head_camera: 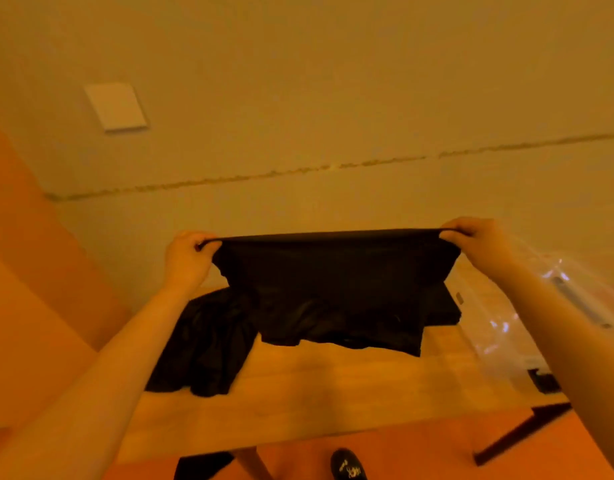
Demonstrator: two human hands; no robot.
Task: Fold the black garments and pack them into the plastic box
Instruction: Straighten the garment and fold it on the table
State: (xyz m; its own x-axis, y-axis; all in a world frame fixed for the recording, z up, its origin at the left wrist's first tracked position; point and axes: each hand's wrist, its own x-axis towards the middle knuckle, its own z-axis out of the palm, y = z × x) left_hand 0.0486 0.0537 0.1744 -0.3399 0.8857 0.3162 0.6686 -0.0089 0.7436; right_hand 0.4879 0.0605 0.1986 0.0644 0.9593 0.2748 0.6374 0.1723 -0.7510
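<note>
A crumpled black garment (208, 344) is seen lying at the left of a wooden table (298, 403). A second black garment (333, 289) is held stretched above the tabletop, its top edge pinched by the left hand (189, 254) and the right hand (478, 237). A clear plastic box (527, 306) is seen at the table's right.

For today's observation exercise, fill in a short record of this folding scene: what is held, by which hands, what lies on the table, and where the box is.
held item: black garment, stretched out above the wooden table, lower edge hanging
left hand: grips the garment's left top corner
right hand: grips the right top corner
on table: crumpled black garment at left; folded black garment behind the held one
plastic box: clear, at the table's right side, partly behind the right forearm
</note>
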